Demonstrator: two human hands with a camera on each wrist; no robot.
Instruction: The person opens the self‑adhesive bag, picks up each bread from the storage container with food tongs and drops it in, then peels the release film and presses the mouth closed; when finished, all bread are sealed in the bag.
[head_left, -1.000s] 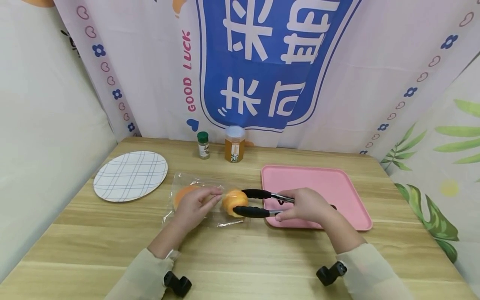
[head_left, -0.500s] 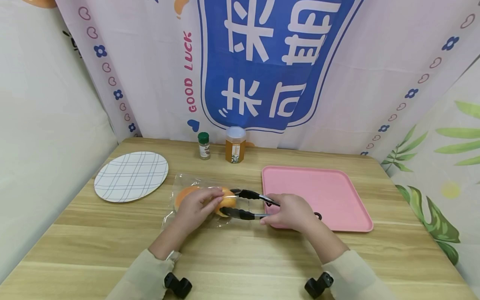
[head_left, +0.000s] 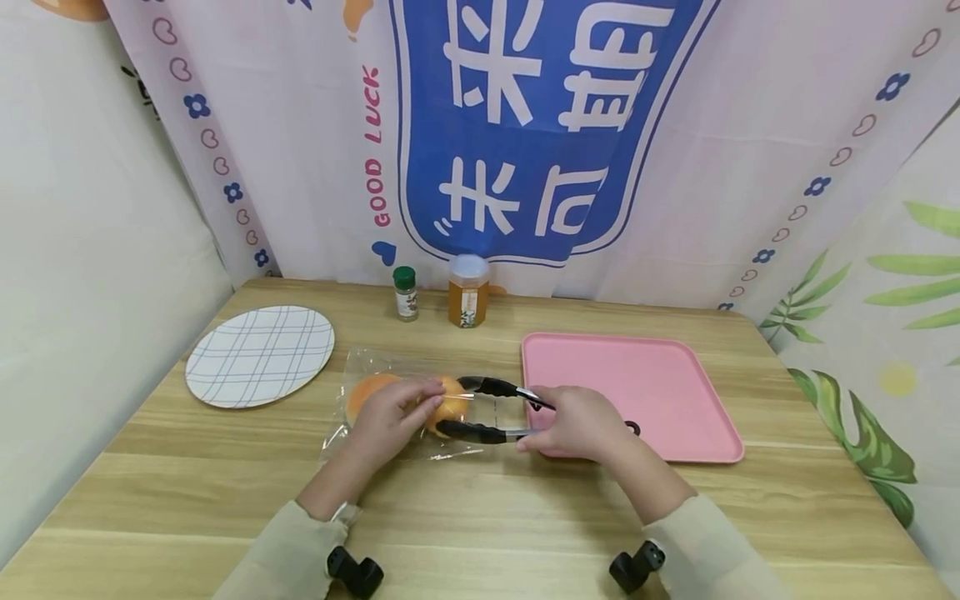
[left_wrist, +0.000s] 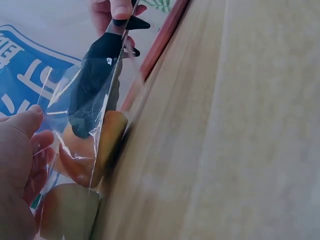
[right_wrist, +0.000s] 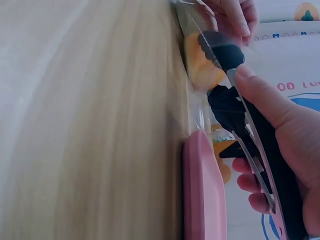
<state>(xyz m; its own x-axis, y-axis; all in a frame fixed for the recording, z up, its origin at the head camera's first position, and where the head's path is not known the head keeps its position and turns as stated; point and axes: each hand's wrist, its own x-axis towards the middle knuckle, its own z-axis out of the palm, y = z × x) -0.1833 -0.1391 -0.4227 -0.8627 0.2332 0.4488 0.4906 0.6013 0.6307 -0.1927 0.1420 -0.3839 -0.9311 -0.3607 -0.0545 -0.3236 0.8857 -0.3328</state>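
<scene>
A clear plastic bag [head_left: 375,358] lies on the table with a round orange-brown bread bun [head_left: 367,393] at its left end. My left hand [head_left: 393,417] pinches the bag's upper film between thumb and fingers, lifting it near the mouth. A second, yellower bun [head_left: 452,407] sits inside the mouth, under the film in the left wrist view. My right hand [head_left: 581,423] grips black-tipped metal tongs [head_left: 480,432] from the right. Their tips [right_wrist: 222,50] reach into the bag and lie on either side of the second bun's right part.
Under my right hand is a pink tray [head_left: 637,367]. A checked oval plate [head_left: 262,354] is at the left. A green-capped spice jar [head_left: 406,293] and an amber jar [head_left: 468,292] stand at the back, before a printed cloth [head_left: 315,167].
My right hand and the tongs have moved left, carrying the second bun further into the bag mouth. My left hand has stayed at the bag. Little differs over the last half second.
</scene>
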